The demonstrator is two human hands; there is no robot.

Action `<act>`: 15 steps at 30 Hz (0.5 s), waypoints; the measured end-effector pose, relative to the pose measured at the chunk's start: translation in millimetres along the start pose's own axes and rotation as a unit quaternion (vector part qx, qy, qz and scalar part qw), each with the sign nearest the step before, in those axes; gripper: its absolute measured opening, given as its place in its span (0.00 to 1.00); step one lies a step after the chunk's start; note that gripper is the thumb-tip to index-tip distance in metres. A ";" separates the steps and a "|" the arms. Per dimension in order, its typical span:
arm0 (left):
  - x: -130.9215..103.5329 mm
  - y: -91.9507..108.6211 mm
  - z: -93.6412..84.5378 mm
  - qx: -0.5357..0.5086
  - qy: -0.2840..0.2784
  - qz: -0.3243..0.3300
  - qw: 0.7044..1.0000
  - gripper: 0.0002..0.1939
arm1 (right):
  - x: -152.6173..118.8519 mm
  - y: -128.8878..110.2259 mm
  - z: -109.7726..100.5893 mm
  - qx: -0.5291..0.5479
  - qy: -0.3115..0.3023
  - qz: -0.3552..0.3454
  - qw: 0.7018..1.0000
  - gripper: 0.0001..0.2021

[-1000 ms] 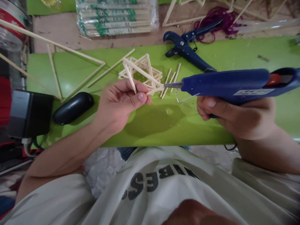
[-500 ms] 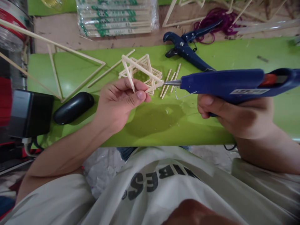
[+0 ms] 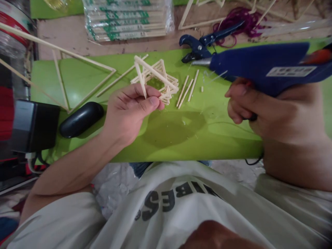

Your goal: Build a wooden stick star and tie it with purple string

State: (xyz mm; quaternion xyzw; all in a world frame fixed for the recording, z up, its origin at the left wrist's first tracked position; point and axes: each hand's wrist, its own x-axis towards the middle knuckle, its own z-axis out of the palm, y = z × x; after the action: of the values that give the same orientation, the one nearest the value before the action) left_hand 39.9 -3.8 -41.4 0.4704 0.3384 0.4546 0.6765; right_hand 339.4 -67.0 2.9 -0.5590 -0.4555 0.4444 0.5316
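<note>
Between thumb and fingers, my left hand (image 3: 132, 112) pinches a small triangular frame of wooden sticks (image 3: 155, 73). Behind it lie more short sticks, partly overlapped in view, so I cannot tell where the held frame ends. My right hand (image 3: 269, 107) is wrapped around the handle of a blue hot glue gun (image 3: 261, 67), whose metal nozzle points left, apart from the frame. Thin glue strings trail near the nozzle. Several short cut sticks (image 3: 185, 91) lie on the green mat (image 3: 176, 135) between the hands, with a tiny offcut (image 3: 202, 89) beside them.
A blue cutter (image 3: 195, 48) lies behind the glue gun's nozzle. Packaged chopsticks (image 3: 129, 20) and purple string (image 3: 233, 24) are at the back. At the left are a larger stick frame (image 3: 85, 62), a black oval case (image 3: 81, 119) and a black power adapter (image 3: 35, 126).
My right hand has drawn the glue gun up and to the right, its nozzle leaving the corner of the stick frame. The tiny offcut now shows. My left hand keeps its pinch almost unmoved.
</note>
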 end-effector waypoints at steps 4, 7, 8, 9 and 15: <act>-7.5 -1.2 -0.7 0.063 -0.021 -0.029 0.997 0.05 | 4.4 0.0 12.8 0.104 -0.009 0.062 0.993 0.17; -13.2 -3.7 2.2 0.095 -0.051 -0.048 0.993 0.05 | -1.3 -1.6 22.9 0.126 -0.029 0.080 0.988 0.20; -14.5 -5.4 3.8 0.094 -0.063 -0.050 0.992 0.05 | -4.2 -2.5 26.6 0.132 -0.030 0.084 0.987 0.19; -15.5 -7.5 5.4 0.092 -0.070 -0.056 0.992 0.06 | -7.1 -3.5 30.2 0.137 -0.030 0.090 0.986 0.17; -15.1 -20.5 11.2 0.083 -0.078 -0.050 0.992 0.08 | -15.3 -1.5 43.2 0.171 -0.072 0.149 0.971 0.18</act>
State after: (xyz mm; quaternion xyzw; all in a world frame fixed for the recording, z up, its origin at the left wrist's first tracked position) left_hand 50.6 -24.5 -56.6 0.5412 0.3447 0.3522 0.6814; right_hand 294.0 -73.8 2.9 -0.4881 -0.3213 0.6286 0.5133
